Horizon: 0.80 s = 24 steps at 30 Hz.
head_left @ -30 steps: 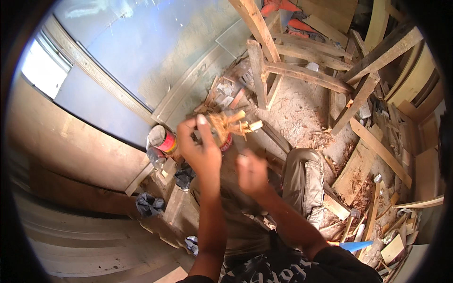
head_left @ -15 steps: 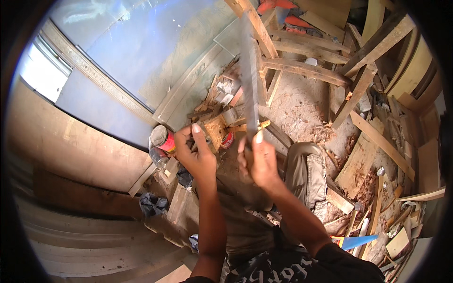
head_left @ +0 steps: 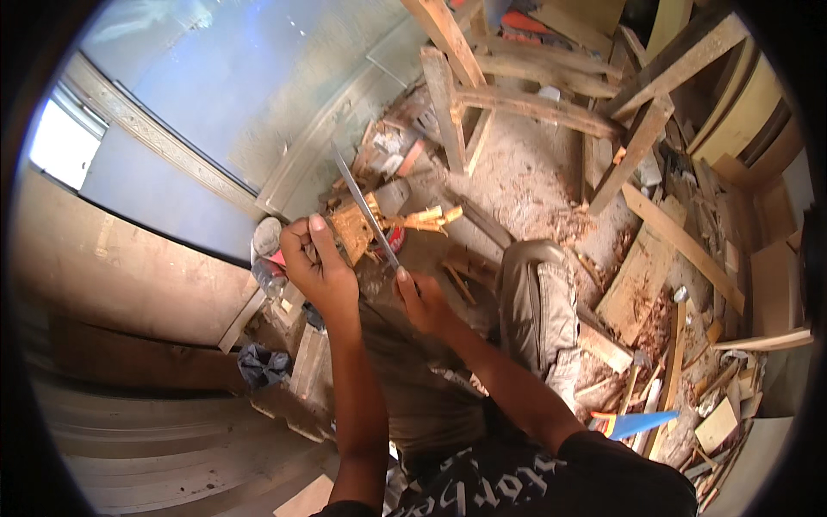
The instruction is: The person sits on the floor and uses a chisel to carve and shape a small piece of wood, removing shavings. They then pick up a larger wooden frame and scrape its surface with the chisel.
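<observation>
My right hand (head_left: 426,303) is closed round the handle of a long-bladed knife (head_left: 348,174), its blade slanting up and to the left. That blade lies across a rough, chopped block of wood (head_left: 351,231), apparently touching it. My left hand (head_left: 317,263) is closed on the block's left end. Pale split strips of wood (head_left: 431,220) stick out to the right beyond the blade; whether they are still joined to the block I cannot tell. A red can (head_left: 396,238) is partly hidden behind the blade and the block.
Left of my left hand stands another can (head_left: 266,234). A black plastic bag (head_left: 264,366) lies below it. Wooden frame legs (head_left: 534,112) rise ahead. Boards (head_left: 642,258), shavings and a blue saw-like blade (head_left: 642,422) lie at the right. A large bluish panel (head_left: 233,95) leans at the left.
My right hand has brought the knife down from an upright, raised position onto the wood. My left hand now grips the block's end. The whole view has shifted slightly.
</observation>
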Motion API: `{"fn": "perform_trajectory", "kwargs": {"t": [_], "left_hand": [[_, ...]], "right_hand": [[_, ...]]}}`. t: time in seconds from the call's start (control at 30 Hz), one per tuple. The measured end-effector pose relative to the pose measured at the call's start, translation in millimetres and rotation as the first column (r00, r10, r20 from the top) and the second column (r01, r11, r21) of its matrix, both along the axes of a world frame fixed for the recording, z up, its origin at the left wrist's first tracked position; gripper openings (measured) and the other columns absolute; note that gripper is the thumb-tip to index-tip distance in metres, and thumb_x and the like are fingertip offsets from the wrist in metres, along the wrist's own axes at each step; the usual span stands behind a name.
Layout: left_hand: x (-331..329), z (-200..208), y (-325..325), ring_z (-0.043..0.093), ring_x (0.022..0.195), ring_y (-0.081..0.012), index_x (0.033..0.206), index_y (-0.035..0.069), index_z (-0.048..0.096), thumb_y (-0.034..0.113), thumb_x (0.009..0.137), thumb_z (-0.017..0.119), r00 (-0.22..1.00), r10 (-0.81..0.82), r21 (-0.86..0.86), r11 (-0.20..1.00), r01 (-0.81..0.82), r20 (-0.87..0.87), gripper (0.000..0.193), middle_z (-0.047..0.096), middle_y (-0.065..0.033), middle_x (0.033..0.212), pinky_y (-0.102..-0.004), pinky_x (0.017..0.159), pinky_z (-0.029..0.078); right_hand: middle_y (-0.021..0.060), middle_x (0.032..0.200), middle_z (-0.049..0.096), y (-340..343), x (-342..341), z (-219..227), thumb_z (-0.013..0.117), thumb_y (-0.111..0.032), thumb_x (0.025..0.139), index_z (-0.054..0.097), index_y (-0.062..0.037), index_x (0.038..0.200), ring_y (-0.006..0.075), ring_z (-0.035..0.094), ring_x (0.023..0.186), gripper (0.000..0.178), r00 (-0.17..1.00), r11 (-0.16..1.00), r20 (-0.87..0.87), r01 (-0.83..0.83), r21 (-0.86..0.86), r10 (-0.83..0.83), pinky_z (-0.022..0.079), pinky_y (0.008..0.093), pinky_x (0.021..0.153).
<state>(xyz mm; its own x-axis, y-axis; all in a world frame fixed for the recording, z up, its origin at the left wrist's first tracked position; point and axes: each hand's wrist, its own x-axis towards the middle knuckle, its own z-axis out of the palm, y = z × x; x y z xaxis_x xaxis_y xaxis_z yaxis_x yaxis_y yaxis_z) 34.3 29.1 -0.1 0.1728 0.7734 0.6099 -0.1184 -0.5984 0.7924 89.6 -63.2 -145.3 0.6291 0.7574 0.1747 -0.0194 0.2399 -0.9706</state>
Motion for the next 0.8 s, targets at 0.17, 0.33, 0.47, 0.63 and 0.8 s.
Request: {"fn": "perform_trajectory", "kwargs": {"t": [0.17, 0.33, 0.47, 0.63, 0.8], "left_hand": [[8.5, 3.9, 12.9, 0.05, 0.074, -0.0127, 0.09, 0.0, 0.059, 0.018, 0.099, 0.061, 0.99, 0.124, 0.075, 0.99, -0.119, -0.061, 0.021, 0.056, -0.0022, 0.079, -0.0286, 0.072, 0.043], [16.5, 9.8, 14.3, 0.05, 0.073, -0.0133, 0.089, -0.001, 0.059, 0.019, 0.099, 0.06, 0.991, 0.112, 0.074, 0.992, -0.107, -0.078, 0.023, 0.057, -0.0043, 0.079, -0.0291, 0.07, 0.043], [30.3, 13.2, 14.4, 0.051, 0.074, -0.0152, 0.09, -0.002, 0.059, 0.019, 0.1, 0.059, 0.985, 0.109, 0.148, 0.985, -0.089, -0.131, 0.023, 0.058, -0.0066, 0.083, -0.0307, 0.07, 0.043], [30.3, 3.5, 16.2, 0.055, 0.083, -0.0263, 0.098, -0.004, 0.059, 0.018, 0.102, 0.053, 0.997, 0.067, 0.174, 0.983, -0.058, -0.047, 0.023, 0.06, -0.0147, 0.09, -0.0358, 0.078, 0.044], [31.8, 12.7, 32.3, 0.055, 0.087, -0.0265, 0.1, -0.004, 0.059, 0.018, 0.103, 0.051, 0.995, 0.094, 0.111, 0.99, -0.088, -0.046, 0.024, 0.06, -0.015, 0.093, -0.0363, 0.081, 0.044]], "right_hand": [[-0.0005, 0.062, 0.048, -19.4, -7.6, 81.8, 0.043, -0.036, 0.107, 0.055, -0.0028, 0.078, 0.0077, 0.042, 0.057, 0.046, 0.995, 0.999, -0.101, 0.018, 0.026, -0.016, 0.037, 0.0286, 0.053], [0.0063, 0.067, 0.055, -26.9, 4.6, 158.3, 0.044, -0.042, 0.104, 0.053, 0.0036, 0.088, 0.0076, 0.047, 0.05, 0.049, 0.998, 0.735, -0.013, 0.058, 0.676, -0.067, 0.033, 0.0245, 0.045], [0.007, 0.057, 0.051, 2.3, 1.6, 34.5, 0.044, -0.038, 0.104, 0.056, -0.0015, 0.081, 0.0169, 0.051, 0.048, 0.045, 0.926, 0.958, 0.246, 0.268, 0.105, -0.286, 0.039, 0.0337, 0.047], [0.0, 0.066, 0.049, 0.7, -12.6, -14.4, 0.041, -0.039, 0.107, 0.052, -0.0059, 0.075, 0.0096, 0.043, 0.056, 0.047, 0.994, 0.991, 0.031, 0.111, -0.074, -0.108, 0.037, 0.0285, 0.052], [0.0024, 0.06, 0.05, -7.6, 17.1, 53.2, 0.045, -0.037, 0.106, 0.055, -0.0026, 0.077, 0.0095, 0.046, 0.057, 0.046, 0.997, 0.997, -0.033, 0.066, -0.033, -0.067, 0.039, 0.0314, 0.055]]}}
